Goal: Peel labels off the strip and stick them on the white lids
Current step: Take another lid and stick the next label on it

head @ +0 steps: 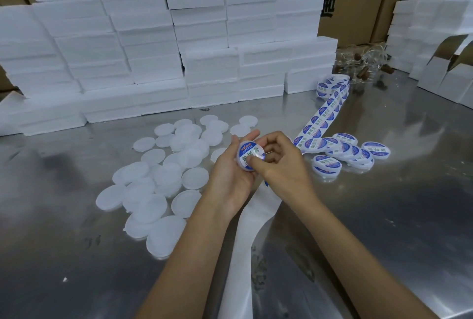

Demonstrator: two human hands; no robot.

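Dozens of white foam boxes (158, 45) are stacked along the far side of the steel desk (384, 216), from nine o'clock round to one. Next in size, at nine o'clock from the hands, lies the loose spread of bare lids (158, 178); the label strip (326, 114) runs off toward one o'clock, with its spent backing trailing down toward six. At three o'clock sits the small heap of labelled lids (348, 151). The left hand (230, 178) cups one lid (249, 156) with its fingers curled behind the rim, and the right hand (279, 162) has its thumb pressed on the blue-and-white label (252, 153) while its other fingers bend loosely behind. By my reading, the sticking step is nearly done: the label looks seated and is being smoothed. The next move probably calls for dropping this lid on the heap at three o'clock, then peeling a fresh label from the strip and picking a bare lid at nine o'clock.
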